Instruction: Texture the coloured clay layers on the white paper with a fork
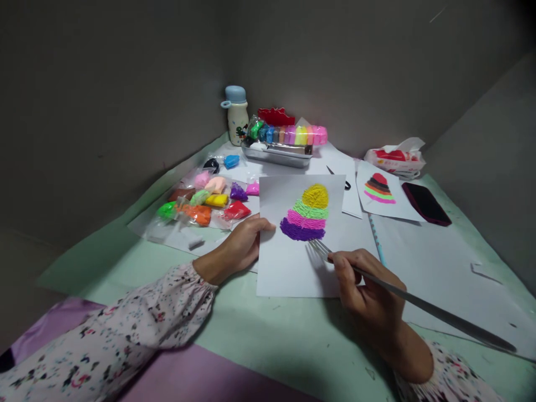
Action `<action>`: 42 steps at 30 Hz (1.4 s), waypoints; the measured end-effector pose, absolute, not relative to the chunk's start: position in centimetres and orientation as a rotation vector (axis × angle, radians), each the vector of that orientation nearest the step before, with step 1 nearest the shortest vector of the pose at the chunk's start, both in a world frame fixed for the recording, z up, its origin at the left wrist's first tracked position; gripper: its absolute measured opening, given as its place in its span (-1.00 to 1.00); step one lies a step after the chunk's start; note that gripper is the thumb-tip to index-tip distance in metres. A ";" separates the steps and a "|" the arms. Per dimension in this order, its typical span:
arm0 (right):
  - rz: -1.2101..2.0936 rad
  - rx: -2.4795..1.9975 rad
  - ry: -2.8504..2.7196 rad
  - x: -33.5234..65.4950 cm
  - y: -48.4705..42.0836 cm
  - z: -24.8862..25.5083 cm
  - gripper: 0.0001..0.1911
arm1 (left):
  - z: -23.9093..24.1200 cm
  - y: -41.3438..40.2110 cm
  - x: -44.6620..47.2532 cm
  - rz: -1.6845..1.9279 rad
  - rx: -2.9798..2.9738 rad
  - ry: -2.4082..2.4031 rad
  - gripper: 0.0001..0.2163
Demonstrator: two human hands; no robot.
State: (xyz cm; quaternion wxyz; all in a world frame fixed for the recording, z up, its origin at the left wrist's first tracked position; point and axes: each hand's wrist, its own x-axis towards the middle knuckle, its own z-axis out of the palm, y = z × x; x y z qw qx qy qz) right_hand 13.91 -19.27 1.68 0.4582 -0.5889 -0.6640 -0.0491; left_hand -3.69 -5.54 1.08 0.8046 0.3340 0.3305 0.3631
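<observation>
My left hand (245, 243) grips the left edge of a white sheet of paper (288, 273), thumb on top and fingers behind. The sheet bears a textured clay picture (307, 215) in stacked bands: yellow on top, then light green, pink and purple. My right hand (368, 285) is closed around a metal fork (419, 303), its long handle running out to the lower right. The fork's tines are at the lower edge of the purple band; whether they press into it I cannot tell.
Small bags of coloured clay (201, 215) lie to the left. Behind stand a bottle (237, 117) and a metal tray (278, 156) with a pack of clay (288, 134). On the right are another clay picture (379, 188), a phone (427, 204) and a tissue pack (396, 159).
</observation>
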 end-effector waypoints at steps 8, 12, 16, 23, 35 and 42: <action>-0.040 -1.425 -1.720 13.3 -19.4 2.0 -0.86 | 1.4 -5.7 -3.5 0.773 0.728 0.688 -0.87; -0.010 -1.424 -1.717 13.3 -19.2 1.9 -0.86 | 1.5 -5.8 -3.5 0.776 0.725 0.682 -0.85; 0.014 -1.421 -1.722 13.3 -19.1 1.9 -0.86 | 1.6 -5.8 -3.5 0.770 0.733 0.688 -0.85; -0.002 -1.402 -1.716 13.2 -18.9 1.8 -0.85 | 1.6 -5.9 -3.5 0.771 0.722 0.684 -0.86; -0.020 -1.401 -1.727 13.3 -18.8 1.7 -0.87 | 1.6 -5.9 -3.5 0.768 0.718 0.701 -0.85; -0.034 -1.380 -1.731 13.4 -18.7 1.6 -0.87 | 1.4 -5.8 -3.5 0.756 0.723 0.683 -0.86</action>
